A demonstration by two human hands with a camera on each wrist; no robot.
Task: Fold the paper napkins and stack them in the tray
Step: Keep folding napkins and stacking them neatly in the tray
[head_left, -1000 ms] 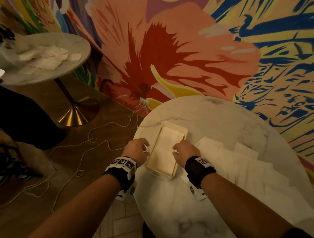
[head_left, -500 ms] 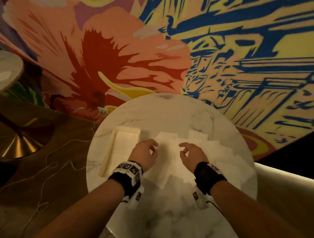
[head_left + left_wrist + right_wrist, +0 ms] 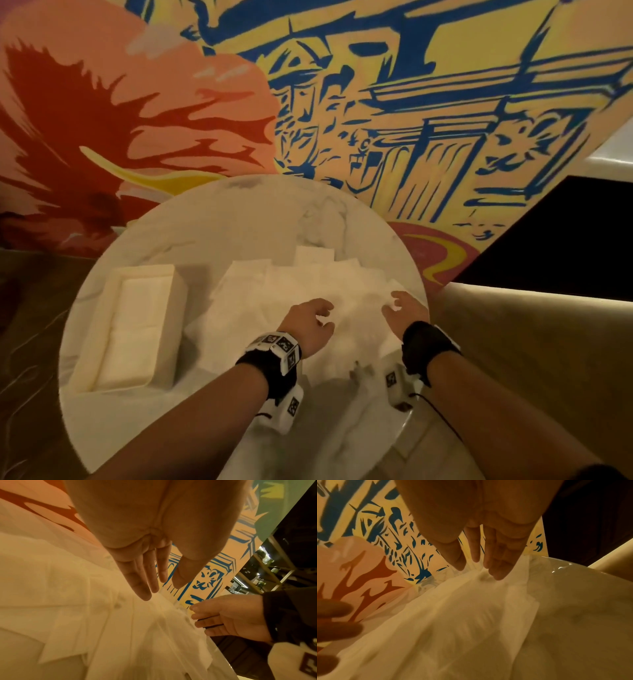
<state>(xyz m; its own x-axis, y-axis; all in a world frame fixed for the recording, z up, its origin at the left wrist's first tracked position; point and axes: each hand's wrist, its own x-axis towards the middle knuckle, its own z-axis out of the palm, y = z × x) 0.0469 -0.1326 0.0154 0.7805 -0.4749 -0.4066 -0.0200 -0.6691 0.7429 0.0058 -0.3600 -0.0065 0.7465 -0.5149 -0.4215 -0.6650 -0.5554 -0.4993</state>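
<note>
From the head camera, a round marble table [image 3: 239, 219] stands against a painted wall [image 3: 394, 102]. The tray [image 3: 85, 363] sits on the table's left side with folded napkins [image 3: 137, 329] stacked inside it. Just to its right, a loose pile of napkins [image 3: 294, 284] spreads across the middle of the table. The left hand [image 3: 308, 325] and the right hand [image 3: 406, 310] are both over the near part of that pile, a little apart from each other, fingers loosely spread; neither grips anything that can be made out from here.

In the left wrist camera, the left hand [image 3: 145, 563] has its fingers [image 3: 140, 586] straight and close together, pointing down at the pile of napkins [image 3: 85, 615], their tips at or just above the top sheet. The right hand [image 3: 228, 616] reaches in from the right, fingers extended to the pile's edge.

In the right wrist camera, the right hand [image 3: 488, 545] has its fingers [image 3: 498, 568] nearly straight, tips touching a raised fold of the top napkin [image 3: 471, 608]. Whether the thumb pinches the sheet cannot be told. The left hand's fingers [image 3: 335, 620] are blurred at the left edge.
</note>
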